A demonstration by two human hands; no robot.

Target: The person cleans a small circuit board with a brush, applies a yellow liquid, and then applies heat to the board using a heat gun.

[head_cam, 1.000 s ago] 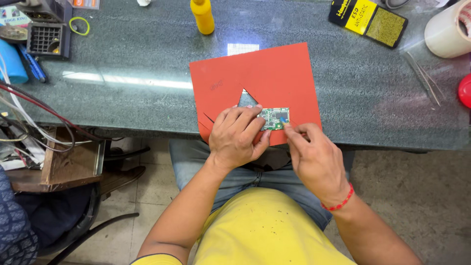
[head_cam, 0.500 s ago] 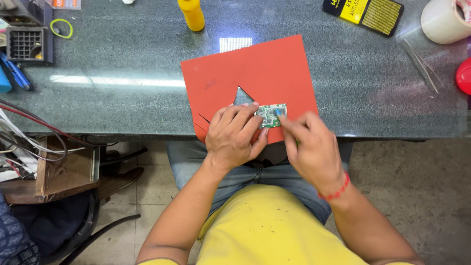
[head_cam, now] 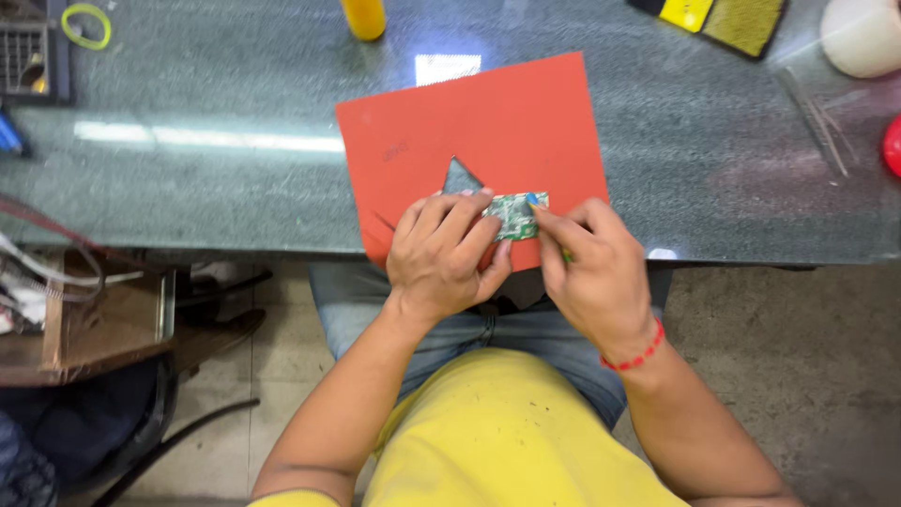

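A small green circuit board (head_cam: 515, 215) lies on a red mat (head_cam: 507, 131) at the near edge of a grey stone table (head_cam: 235, 178). My left hand (head_cam: 447, 253) presses on the board's left end, fingers laid over it. My right hand (head_cam: 591, 272) is closed around a thin tool with a blue tip (head_cam: 533, 199), and that tip touches the board's upper right corner. Most of the tool is hidden inside the fist. The mat has a triangular cut-out (head_cam: 460, 176) just above my left fingers.
A yellow bottle (head_cam: 363, 17) stands at the table's far side. A yellow-and-black pad (head_cam: 723, 19), a white round object (head_cam: 862, 36) and thin rods (head_cam: 818, 117) lie at the far right. A dark tray (head_cam: 33, 56) and green ring (head_cam: 86, 25) sit far left. Wires hang at left.
My right hand has moved in from the right onto the board, bringing the tool tip to its upper right corner. The left hand stays on the board. The camera view has shifted closer.
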